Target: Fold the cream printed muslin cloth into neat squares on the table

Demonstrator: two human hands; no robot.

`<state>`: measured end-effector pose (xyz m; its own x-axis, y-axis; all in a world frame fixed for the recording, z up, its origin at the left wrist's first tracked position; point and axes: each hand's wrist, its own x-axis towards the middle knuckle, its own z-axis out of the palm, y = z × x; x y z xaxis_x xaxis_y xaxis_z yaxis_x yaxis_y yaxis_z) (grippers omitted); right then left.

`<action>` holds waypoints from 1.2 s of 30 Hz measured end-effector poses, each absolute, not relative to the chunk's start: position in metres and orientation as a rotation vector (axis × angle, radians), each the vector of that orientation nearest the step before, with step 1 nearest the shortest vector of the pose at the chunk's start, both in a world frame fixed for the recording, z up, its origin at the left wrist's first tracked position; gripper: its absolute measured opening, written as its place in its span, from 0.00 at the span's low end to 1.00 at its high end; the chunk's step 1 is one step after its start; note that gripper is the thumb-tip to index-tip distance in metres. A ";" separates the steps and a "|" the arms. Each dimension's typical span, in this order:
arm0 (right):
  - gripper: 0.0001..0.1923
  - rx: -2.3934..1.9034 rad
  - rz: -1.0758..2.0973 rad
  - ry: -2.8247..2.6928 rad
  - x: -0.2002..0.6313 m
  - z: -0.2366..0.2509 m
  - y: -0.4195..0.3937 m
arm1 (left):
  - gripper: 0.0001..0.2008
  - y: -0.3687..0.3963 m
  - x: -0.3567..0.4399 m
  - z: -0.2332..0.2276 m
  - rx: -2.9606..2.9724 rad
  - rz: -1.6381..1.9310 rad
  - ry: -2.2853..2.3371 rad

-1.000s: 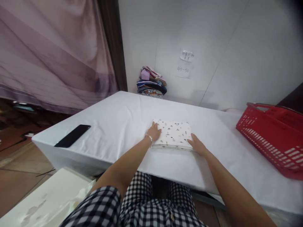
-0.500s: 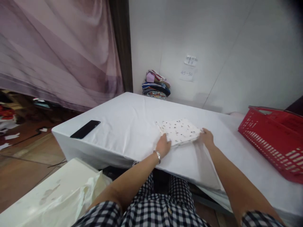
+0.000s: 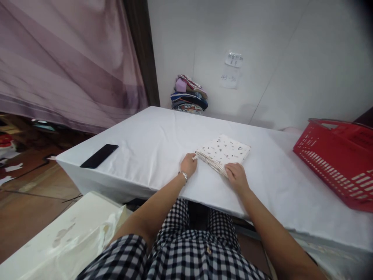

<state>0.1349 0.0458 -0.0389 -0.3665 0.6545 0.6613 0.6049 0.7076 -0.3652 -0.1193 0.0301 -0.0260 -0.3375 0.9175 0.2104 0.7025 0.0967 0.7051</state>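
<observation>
A folded white cloth with small dark prints lies in front of me on the white-covered table, its layered edge turned toward me. My left hand, with a bracelet at the wrist, pinches the cloth's left corner between thumb and fingers. At the near edge my right hand grips the cloth, fingers over the top; its thumb is hard to make out. Whether the cloth is a garment cannot be seen.
A red plastic basket stands at the table's right. On the left lies a black phone. Folded fabrics are stacked by the wall. A pale surface with plastic sheeting is at my lower left.
The cloth has turned on the table, bringing its layered edge toward me. My right hand moved from its right corner to the near edge; my left hand shifted slightly left and up to a corner.
</observation>
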 end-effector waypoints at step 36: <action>0.16 -1.022 -0.066 -2.277 0.130 -0.041 0.039 | 0.19 0.083 -0.133 -0.025 1.694 0.939 2.150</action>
